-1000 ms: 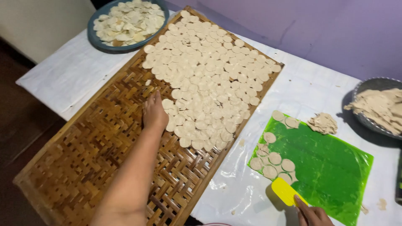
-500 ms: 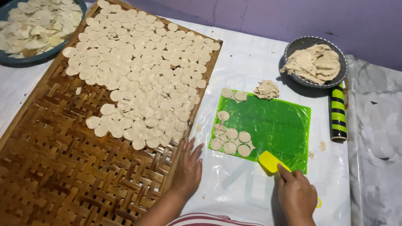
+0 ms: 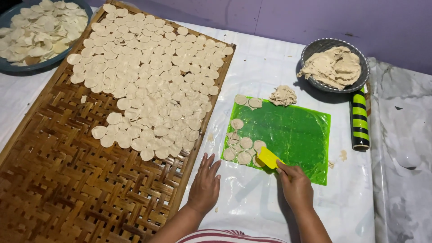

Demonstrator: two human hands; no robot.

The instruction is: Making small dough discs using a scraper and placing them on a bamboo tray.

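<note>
My right hand [image 3: 294,185] grips a small yellow scraper [image 3: 268,157] whose blade rests at the near left corner of a green plastic sheet [image 3: 297,132], next to several round dough discs [image 3: 243,148]. My left hand [image 3: 204,182] lies flat and empty, fingers spread, on the white table cover beside the right edge of a woven bamboo tray [image 3: 67,189]. Many thin dough discs [image 3: 153,85] cover the far half of that tray. A small lump of dough scraps [image 3: 283,95] sits at the sheet's far edge.
A grey bowl of dough [image 3: 334,65] stands at the far right, with a green-and-black striped roller [image 3: 360,118] beside it. A blue plate of discs [image 3: 31,33] sits at the far left. Crumpled clear plastic [image 3: 402,148] covers the right side.
My left hand has left the bamboo tray and come down onto the white cover beside it. My right hand has moved the scraper up to the discs at the sheet's corner.
</note>
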